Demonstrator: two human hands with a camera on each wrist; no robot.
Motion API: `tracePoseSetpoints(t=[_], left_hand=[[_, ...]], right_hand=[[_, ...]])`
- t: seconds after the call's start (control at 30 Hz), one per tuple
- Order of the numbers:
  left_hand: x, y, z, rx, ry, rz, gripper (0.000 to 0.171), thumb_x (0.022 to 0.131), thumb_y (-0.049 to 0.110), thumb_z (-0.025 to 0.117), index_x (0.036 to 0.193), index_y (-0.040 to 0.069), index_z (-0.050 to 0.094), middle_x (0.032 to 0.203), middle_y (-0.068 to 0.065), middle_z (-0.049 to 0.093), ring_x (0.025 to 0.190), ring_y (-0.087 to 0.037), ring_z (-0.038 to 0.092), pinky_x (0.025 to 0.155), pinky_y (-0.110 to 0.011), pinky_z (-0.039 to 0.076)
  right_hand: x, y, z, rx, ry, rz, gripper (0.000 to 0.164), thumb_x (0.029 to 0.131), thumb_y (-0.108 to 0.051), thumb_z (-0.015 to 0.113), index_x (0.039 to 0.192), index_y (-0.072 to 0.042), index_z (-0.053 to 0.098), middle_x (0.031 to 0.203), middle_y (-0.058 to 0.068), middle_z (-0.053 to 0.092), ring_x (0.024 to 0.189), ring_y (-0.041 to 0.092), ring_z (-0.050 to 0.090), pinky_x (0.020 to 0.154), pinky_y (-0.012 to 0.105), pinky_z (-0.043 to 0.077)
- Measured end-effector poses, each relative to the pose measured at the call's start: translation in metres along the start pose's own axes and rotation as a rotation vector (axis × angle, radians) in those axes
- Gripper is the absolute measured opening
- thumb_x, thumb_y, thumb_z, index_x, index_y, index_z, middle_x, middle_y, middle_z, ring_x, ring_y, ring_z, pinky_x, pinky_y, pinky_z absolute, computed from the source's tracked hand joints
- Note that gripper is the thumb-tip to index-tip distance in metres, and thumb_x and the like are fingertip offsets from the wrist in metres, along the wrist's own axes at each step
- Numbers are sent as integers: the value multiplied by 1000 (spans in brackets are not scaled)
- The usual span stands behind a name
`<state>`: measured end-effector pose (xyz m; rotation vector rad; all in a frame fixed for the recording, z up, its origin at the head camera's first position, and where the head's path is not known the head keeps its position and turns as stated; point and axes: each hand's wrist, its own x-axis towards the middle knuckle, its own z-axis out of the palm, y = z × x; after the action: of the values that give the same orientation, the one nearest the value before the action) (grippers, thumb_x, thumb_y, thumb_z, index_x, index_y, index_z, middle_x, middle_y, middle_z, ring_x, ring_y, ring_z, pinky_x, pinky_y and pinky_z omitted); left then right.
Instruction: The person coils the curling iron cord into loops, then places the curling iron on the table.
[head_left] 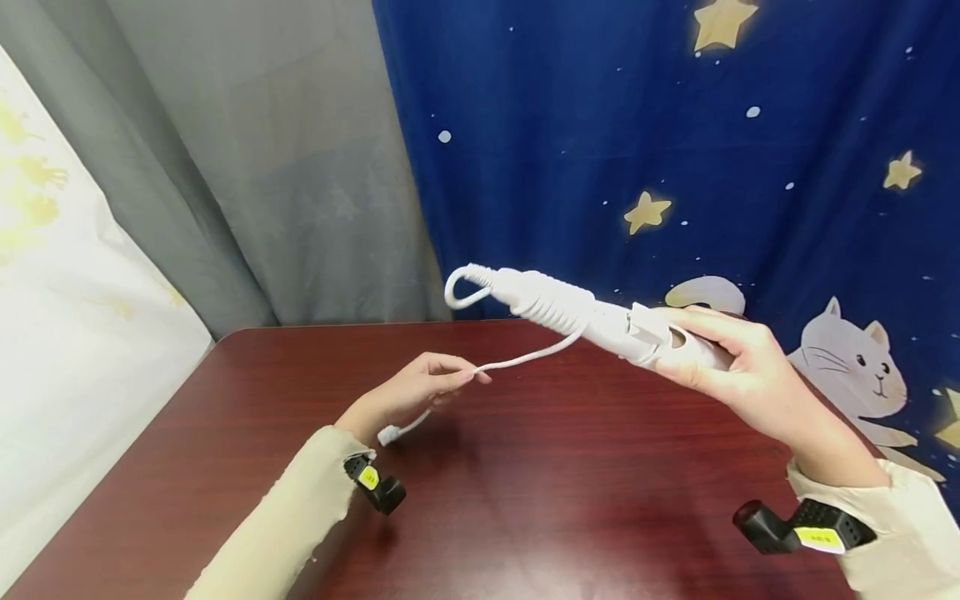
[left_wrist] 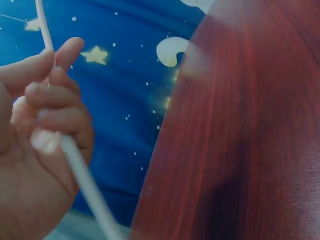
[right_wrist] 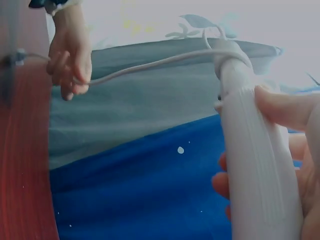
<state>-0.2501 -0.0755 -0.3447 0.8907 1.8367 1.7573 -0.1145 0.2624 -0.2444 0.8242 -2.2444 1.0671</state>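
Note:
My right hand (head_left: 757, 375) grips a long white stick-shaped corded appliance (right_wrist: 257, 165), lifted above the table and slanting up to the left. Several turns of its white cord (head_left: 525, 357) are wound round the far end, beside a small loop at the tip. From those turns the cord runs left to my left hand (head_left: 423, 385), which pinches it between thumb and fingers. Past that hand, the free end hangs down to a pale plug (head_left: 389, 435) near the wrist. In the left wrist view the cord (left_wrist: 87, 185) also passes across the palm, partly hidden by curled fingers.
A dark red wooden table (head_left: 585, 500) lies beneath both hands. Behind it hang a grey curtain (head_left: 300, 167) and a blue curtain (head_left: 540, 167) with stars and a cat. White cloth (head_left: 75, 317) hangs at the left. Each wrist wears a small black camera (head_left: 385, 493).

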Motion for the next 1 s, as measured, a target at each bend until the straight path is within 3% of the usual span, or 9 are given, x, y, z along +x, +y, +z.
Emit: tracePoseSetpoints(t=[0.13,0.2,0.3,0.37,0.47,0.7,0.87,1.0], left_hand=[[9,-4,-10,141,207,-19,22,86,16,64,93,-5,69,60,-1,56,46,-9,36,40,-21,27],[12,-6,-15,243,265,-5,17,82,12,67,88,-4,70,62,-1,59,51,-10,43,44,-21,34],[15,-5,-21,340,228,14,16,83,10,66,94,-2,70,77,-2,66,68,-13,56,58,-24,46],[16,-2,-24,341,160,28,19,85,8,63,101,-2,68,92,-5,68,86,-17,59,73,-29,49],[17,2,-27,356,92,1,22,90,12,59,108,2,67,101,-9,67,93,-22,60,77,-33,49],[22,12,-27,519,152,-41,20,85,18,66,95,2,72,81,-7,68,71,-23,60,64,-41,51],[28,19,-24,583,180,-3,18,82,18,70,89,1,73,74,-17,67,63,-22,61,60,-42,51],[31,26,-20,643,209,16,16,83,18,69,85,3,74,67,-11,66,53,-18,56,52,-33,49]], right_hand=[[-2,-3,1,-15,-100,-69,53,68,10,72,117,-7,61,105,-2,60,86,11,51,68,19,41],[-3,-5,2,-30,-140,-93,53,68,6,74,117,-10,62,102,-3,60,85,10,51,66,20,40],[-5,-4,4,-75,-182,-136,53,67,0,77,116,-14,63,96,-6,60,81,8,51,61,20,38],[-6,-3,4,-97,-213,-159,54,66,-3,78,116,-16,62,95,-9,60,79,6,51,60,19,38],[-6,-1,5,-102,-267,-191,53,67,-6,77,117,-17,62,94,-12,58,77,4,50,58,17,37],[-9,0,11,-48,-397,-249,50,71,-13,77,118,-18,61,94,-13,59,75,2,50,56,14,37],[-12,-5,17,-102,-493,-205,43,78,-27,73,119,-27,60,91,-19,55,74,-2,49,57,14,38],[-14,-5,23,-157,-550,-158,38,80,-36,70,116,-33,60,87,-23,53,69,-3,48,55,15,37]])
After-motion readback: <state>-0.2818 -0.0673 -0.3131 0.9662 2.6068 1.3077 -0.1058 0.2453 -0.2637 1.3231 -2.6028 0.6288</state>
